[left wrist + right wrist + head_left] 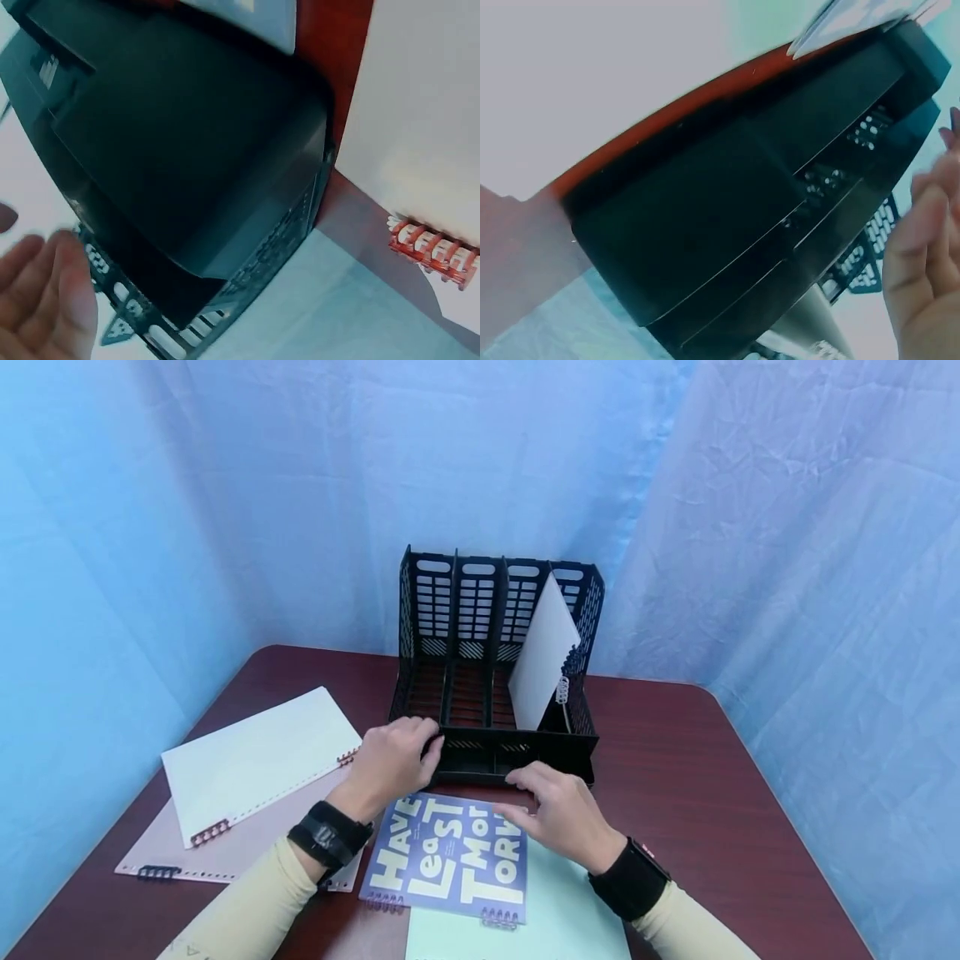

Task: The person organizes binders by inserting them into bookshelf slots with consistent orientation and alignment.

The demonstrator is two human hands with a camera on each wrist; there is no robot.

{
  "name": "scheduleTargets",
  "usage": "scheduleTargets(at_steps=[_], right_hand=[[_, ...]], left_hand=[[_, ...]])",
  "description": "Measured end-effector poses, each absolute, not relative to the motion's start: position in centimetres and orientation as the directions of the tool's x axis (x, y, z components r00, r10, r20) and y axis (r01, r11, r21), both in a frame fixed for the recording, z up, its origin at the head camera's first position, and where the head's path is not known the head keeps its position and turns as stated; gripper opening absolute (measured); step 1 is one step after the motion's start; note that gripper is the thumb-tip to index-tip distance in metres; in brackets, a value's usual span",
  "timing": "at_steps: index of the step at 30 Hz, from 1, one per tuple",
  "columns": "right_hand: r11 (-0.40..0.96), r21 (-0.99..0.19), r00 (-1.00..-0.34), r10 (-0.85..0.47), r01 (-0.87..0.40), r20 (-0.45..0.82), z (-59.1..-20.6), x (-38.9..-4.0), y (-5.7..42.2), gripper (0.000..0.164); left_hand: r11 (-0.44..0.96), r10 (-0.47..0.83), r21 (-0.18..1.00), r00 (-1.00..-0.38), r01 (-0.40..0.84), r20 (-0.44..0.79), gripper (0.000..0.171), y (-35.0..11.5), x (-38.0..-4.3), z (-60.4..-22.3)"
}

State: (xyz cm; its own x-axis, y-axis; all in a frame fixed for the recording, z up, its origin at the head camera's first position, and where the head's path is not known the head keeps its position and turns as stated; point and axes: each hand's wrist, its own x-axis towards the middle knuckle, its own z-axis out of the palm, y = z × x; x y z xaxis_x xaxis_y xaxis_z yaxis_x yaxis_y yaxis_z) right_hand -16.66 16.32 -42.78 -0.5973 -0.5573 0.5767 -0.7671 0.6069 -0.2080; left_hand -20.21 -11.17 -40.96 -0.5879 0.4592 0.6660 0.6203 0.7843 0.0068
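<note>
A black desktop file organizer (540,745) with upright slots stands mid-table. In its rightmost slot leans a white-sided spiral notebook (543,660). My left hand (395,758) is at the organizer's front left corner, fingers loosely bent and grasping nothing; the left wrist view shows that hand (45,292) beside the black wall. Just in front of the drawer section hovers my right hand (562,810), thumb and fingers spread apart with nothing between them. It overlaps the top right corner of a purple spiral notebook (442,860) with large pale lettering.
Under the purple notebook lies a pale green notebook (577,910), close to the table's front. On the left, a white ring-bound notebook (262,760) rests across a pale lilac one (240,852). Blue curtains (300,485) hang around the dark red table (690,793).
</note>
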Motion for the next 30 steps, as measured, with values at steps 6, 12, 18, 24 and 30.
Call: scheduleTargets(at_steps=[6,12,18,24,30], right_hand=[[0.562,-0.194,-0.591,-0.718,-0.804,0.367,-43.2,-14.9,15.6,0.042],[0.534,-0.149,-0.554,-0.807,-0.832,0.203,-43.2,-13.2,14.7,0.051],[0.518,-0.086,-0.525,-0.846,-0.851,0.097,-43.5,-12.0,13.9,0.062],[0.512,-0.045,-0.514,-0.856,-0.858,0.051,-43.6,-11.3,13.5,0.072],[0.466,0.041,-0.466,-0.885,-0.884,0.013,-43.5,-10.9,12.8,0.069]], left_hand=[[0.67,0.673,-0.016,-0.599,0.742,0.434,0.022,-11.4,-17.2,-41.3],[0.605,0.776,0.045,-0.602,0.795,0.19,0.042,-11.5,-15.1,-41.9],[0.58,0.813,-0.026,-0.577,0.814,0.075,0.066,-11.4,-13.4,-42.5],[0.59,0.807,-0.036,-0.591,0.806,0.011,0.074,-11.3,-12.3,-42.9],[0.611,0.79,-0.022,-0.611,0.791,-0.05,0.074,-11.4,-11.6,-42.9]])
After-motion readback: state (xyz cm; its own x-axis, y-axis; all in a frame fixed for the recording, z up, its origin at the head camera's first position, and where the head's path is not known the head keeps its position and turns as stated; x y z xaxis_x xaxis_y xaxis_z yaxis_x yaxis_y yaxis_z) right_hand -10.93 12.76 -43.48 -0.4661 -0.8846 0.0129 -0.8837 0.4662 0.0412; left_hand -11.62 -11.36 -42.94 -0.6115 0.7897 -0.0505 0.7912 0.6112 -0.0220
